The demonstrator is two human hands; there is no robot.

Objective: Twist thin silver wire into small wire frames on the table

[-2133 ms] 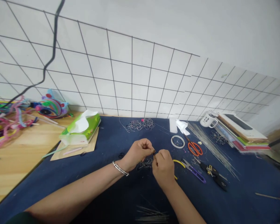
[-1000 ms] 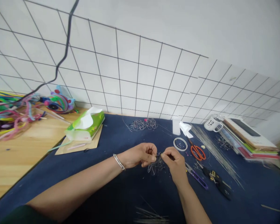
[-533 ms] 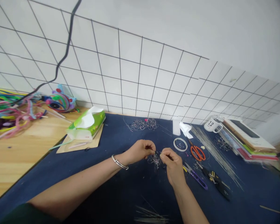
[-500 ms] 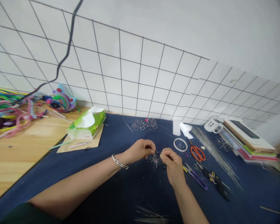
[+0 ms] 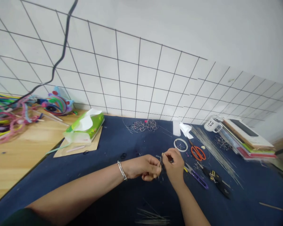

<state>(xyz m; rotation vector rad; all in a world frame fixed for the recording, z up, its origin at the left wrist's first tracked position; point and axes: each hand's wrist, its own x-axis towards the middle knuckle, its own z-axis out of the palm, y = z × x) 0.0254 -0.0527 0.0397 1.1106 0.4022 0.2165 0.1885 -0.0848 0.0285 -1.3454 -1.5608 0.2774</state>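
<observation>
Over the dark blue cloth, both hands meet at a small bunch of thin wire. My left hand, with a silver bangle at its wrist, is closed with thumb and fingers on the wire's left side. Pinching the wire's upper right side is my right hand, also closed. Fingers cover most of the bunch, so its shape cannot be made out. Just right of my right hand lie purple-handled snips.
Orange-handled scissors, black-handled pliers and long straight wires lie to the right. A white ring and coiled wire sit farther back. A tissue pack is left, a mug and stacked books back right.
My left hand has moved down and right, closer to my right hand. The wire bunch, which hung visibly between the hands, is now mostly covered by fingers. The view has shifted slightly.
</observation>
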